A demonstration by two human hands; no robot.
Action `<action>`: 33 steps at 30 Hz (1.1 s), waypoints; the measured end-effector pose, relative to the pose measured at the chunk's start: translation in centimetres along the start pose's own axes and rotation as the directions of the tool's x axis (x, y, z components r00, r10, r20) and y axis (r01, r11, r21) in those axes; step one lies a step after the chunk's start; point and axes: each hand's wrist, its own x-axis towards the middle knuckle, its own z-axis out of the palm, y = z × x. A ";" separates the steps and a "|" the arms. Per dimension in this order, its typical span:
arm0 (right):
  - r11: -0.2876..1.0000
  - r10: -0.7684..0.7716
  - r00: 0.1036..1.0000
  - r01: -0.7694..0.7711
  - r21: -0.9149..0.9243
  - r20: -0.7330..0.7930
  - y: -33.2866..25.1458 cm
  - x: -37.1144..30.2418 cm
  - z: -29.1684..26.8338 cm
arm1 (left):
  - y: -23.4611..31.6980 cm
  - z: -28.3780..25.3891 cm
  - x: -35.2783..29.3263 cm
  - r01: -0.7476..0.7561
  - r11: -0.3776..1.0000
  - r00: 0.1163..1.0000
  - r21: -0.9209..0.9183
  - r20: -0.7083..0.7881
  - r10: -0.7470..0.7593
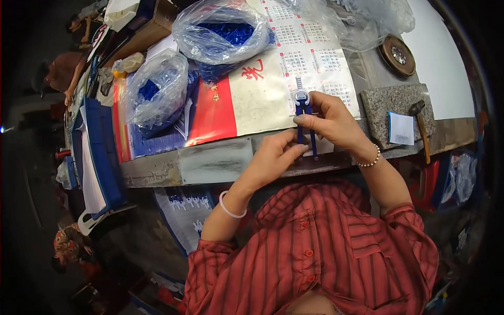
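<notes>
A drawing compass [303, 105] with a pale ribbed handle, a round whitish head and two blue legs stands over the near edge of the printed sheet, legs pointing toward me. My right hand [336, 123] grips it from the right just below the head, thumb across the front. My left hand [275, 157] is closed around the lower part of the left leg, between thumb and fingers. The right leg hangs free, slightly apart from the other. A thin rod crosses the legs by my right thumb; whether it belongs to the compass I cannot tell.
Plastic bags of blue parts [223, 58] [152, 97] sit at the left and back. On the right are a stone slab [375, 113] with a hammer [420, 123] and small notepad [401, 128], plus a round brown dish [396, 55]. A blue bin [102, 152] adjoins the table's left end.
</notes>
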 end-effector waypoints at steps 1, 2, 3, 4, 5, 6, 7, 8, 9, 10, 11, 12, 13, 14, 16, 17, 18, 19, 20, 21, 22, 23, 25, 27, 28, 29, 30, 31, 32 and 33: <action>1.000 0.004 1.000 -0.004 0.002 -0.003 0.6 0.3 -0.3 | 0.1 -0.1 0.2 0.021 0.999 1.000 0.027 0.015 -0.022; 0.998 -0.001 1.000 0.002 -0.068 0.007 1.5 0.7 -0.7 | 0.1 -0.1 0.5 0.024 0.999 1.000 0.026 0.020 -0.024; 0.991 -0.006 1.000 0.009 -0.135 0.022 1.5 1.2 -0.7 | -0.1 -0.3 0.7 0.036 0.999 0.999 0.007 0.024 -0.036; 0.991 -0.003 1.000 0.006 -0.133 0.023 1.3 1.4 -0.9 | -0.3 -0.4 0.9 0.049 0.999 0.998 -0.011 0.029 -0.049; 0.995 0.084 0.995 -0.080 -0.063 0.062 0.7 1.5 -1.1 | -0.8 -0.4 1.1 0.053 0.999 0.998 -0.012 0.030 -0.053; 0.986 0.166 0.981 -0.168 0.003 0.104 0.1 1.7 -1.2 | -1.2 -0.4 1.3 0.028 0.999 1.000 -0.025 -0.001 -0.028; 0.980 0.155 0.984 -0.165 0.113 0.090 0.2 1.7 -0.8 | -1.5 -0.4 1.5 0.002 0.999 0.999 -0.038 -0.031 -0.004; 0.979 0.158 0.983 -0.168 0.114 0.089 0.7 1.9 -0.6 | -1.6 -0.5 1.7 0.004 0.999 1.000 -0.039 -0.029 -0.006; 0.987 0.110 0.993 -0.113 0.112 0.031 1.4 2.0 -0.3 | -1.6 -0.8 1.8 0.025 1.000 0.999 0.005 -0.024 -0.025; 0.993 0.061 0.998 -0.058 0.106 -0.027 1.8 2.2 -0.2 | -1.6 -0.9 1.9 0.046 0.998 0.999 0.048 -0.019 -0.045; 0.992 0.064 0.998 -0.061 0.107 -0.028 1.9 2.2 -0.5 | -1.6 -0.8 2.0 0.047 0.998 0.999 0.047 -0.016 -0.047; 0.990 0.112 0.993 -0.115 0.087 0.036 1.7 2.2 -0.9 | -1.5 -0.8 2.1 0.043 0.998 0.999 0.053 -0.018 -0.042; 0.984 0.160 0.982 -0.167 0.063 0.100 1.6 2.2 -1.1 | -1.3 -0.7 2.2 0.039 0.998 0.999 0.059 -0.019 -0.038; 0.983 0.163 0.981 -0.169 0.064 0.101 1.6 2.2 -1.2 | -1.1 -0.8 2.2 0.041 0.998 0.999 0.057 -0.019 -0.040; 0.971 0.226 0.970 -0.232 0.061 0.086 1.7 2.2 -1.3 | -0.9 -0.8 2.3 0.061 0.996 0.998 0.072 -0.015 -0.060; 0.970 0.228 0.970 -0.234 0.061 0.086 1.4 2.2 -1.2 | -1.1 -0.7 2.3 0.062 0.996 0.998 0.071 -0.015 -0.061; 0.975 0.201 0.977 -0.206 0.080 0.072 0.9 2.1 -1.0 | -1.3 -0.6 2.3 0.041 0.994 0.999 0.102 -0.029 -0.039; 0.979 0.173 0.983 -0.178 0.099 0.056 0.7 2.0 -0.9 | -1.5 -0.6 2.3 0.021 0.991 0.999 0.134 -0.044 -0.015; 0.979 0.175 0.983 -0.180 0.099 0.057 1.1 2.1 -1.0 | -1.7 -0.5 2.3 0.023 0.991 0.999 0.133 -0.043 -0.017; 0.984 0.155 0.987 -0.158 0.083 0.038 1.6 2.2 -1.2 | -1.7 -0.5 2.3 0.010 0.989 0.999 0.146 -0.035 -0.005; 0.989 0.135 0.991 -0.136 0.066 0.020 1.9 2.3 -1.3 | -1.7 -0.5 2.3 -0.002 0.987 1.000 0.159 -0.026 0.007; 0.988 0.136 0.991 -0.137 0.067 0.019 1.9 2.3 -1.4 | -1.5 -0.5 2.3 -0.002 0.987 1.000 0.159 -0.024 0.006; 0.964 0.194 0.977 -0.206 0.169 0.086 1.6 2.3 -1.6 | -1.1 -0.4 2.3 0.036 0.987 0.999 0.158 -0.036 -0.031; 0.964 0.197 0.977 -0.208 0.167 0.082 1.4 2.3 -1.5 | -1.3 -0.4 2.3 0.037 0.986 0.999 0.164 -0.039 -0.031; 0.964 0.199 0.977 -0.209 0.165 0.077 1.4 2.3 -1.4 | -1.4 -0.4 2.3 0.037 0.985 0.999 0.169 -0.043 -0.031; 0.964 0.200 0.977 -0.210 0.166 0.076 1.4 2.2 -1.2 | -1.5 -0.4 2.3 0.038 0.985 0.999 0.169 -0.042 -0.031; 0.976 0.146 0.989 -0.149 0.157 0.035 1.4 2.1 -1.0 | -1.5 -0.4 2.4 0.047 0.985 0.998 0.169 -0.044 -0.040; 0.985 0.090 0.996 -0.088 0.145 -0.007 1.4 2.1 -0.9 | -1.6 -0.4 2.4 0.055 0.984 0.998 0.168 -0.046 -0.048; 0.985 0.091 0.996 -0.089 0.145 -0.008 1.6 2.1 -1.1 | -1.5 -0.4 2.4 0.056 0.984 0.998 0.168 -0.045 -0.049; 0.982 0.137 0.990 -0.139 0.126 0.029 1.8 2.2 -1.3 | -1.4 -0.4 2.4 0.054 0.984 0.998 0.169 -0.047 -0.047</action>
